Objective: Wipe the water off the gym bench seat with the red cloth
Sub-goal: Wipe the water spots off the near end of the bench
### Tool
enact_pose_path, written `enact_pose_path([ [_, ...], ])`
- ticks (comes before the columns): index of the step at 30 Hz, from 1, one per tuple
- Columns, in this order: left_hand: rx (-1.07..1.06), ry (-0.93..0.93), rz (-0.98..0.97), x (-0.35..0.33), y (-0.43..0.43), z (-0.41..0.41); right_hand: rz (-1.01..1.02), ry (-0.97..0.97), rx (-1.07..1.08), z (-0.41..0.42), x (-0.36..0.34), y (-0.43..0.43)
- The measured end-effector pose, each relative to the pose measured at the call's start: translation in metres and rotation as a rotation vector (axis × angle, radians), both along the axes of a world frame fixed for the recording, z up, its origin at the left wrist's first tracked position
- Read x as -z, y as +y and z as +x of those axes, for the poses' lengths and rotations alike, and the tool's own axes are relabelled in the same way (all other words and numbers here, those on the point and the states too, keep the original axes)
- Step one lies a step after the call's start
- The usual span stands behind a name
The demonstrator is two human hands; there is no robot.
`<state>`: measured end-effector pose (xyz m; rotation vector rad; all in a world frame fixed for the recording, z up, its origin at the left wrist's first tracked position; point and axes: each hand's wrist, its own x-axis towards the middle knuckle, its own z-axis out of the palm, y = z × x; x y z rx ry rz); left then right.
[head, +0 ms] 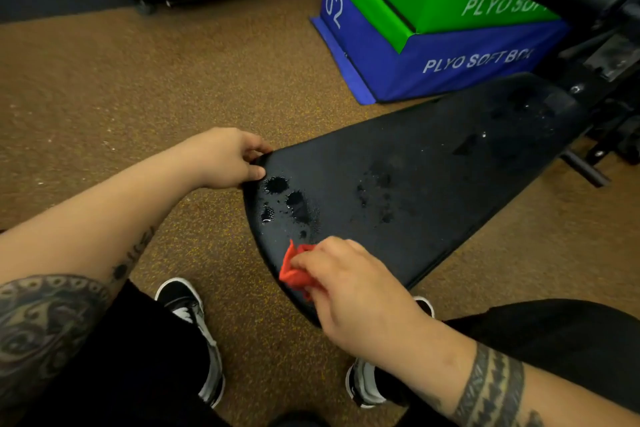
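In the head view, the black gym bench seat (415, 184) runs from its wide near end by the person's knees toward the frame at upper right. The left hand (221, 159) grips the near-left corner of the seat, thumb on the top face and fingers curled over the edge. The right hand (349, 284) is closed around the bunched red cloth (294, 270), pressing it onto the seat's near edge. Water puddles (287, 198) sit on the seat between the 2 hands, just beyond the cloth; fainter wet patches (377, 191) lie farther along the seat. Beyond the seat stand 2 stacked plyo soft boxes (433, 10), green on blue, on the brown speckled floor (138, 97).
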<state>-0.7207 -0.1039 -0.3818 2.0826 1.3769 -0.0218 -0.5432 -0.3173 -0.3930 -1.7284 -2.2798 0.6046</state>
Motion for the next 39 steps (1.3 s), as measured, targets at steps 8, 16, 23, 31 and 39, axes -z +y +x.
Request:
enact_pose_path([
  [8,0.105,0.111,0.071,-0.002,0.004,-0.005,0.063,0.074,0.232,0.011,-0.005,0.03],
  [16,0.148,0.183,0.084,-0.003,0.014,-0.009,0.02,0.195,-0.014,-0.015,0.0,0.028],
  [23,0.137,0.156,0.045,-0.007,0.018,-0.011,0.117,-0.033,0.288,0.002,0.01,0.073],
  [31,0.098,0.18,0.135,-0.004,0.023,-0.016,0.209,0.29,0.427,0.003,0.002,0.127],
  [39,-0.034,0.181,0.201,-0.002,0.03,-0.02,0.135,-0.128,-0.157,-0.043,0.013,0.143],
])
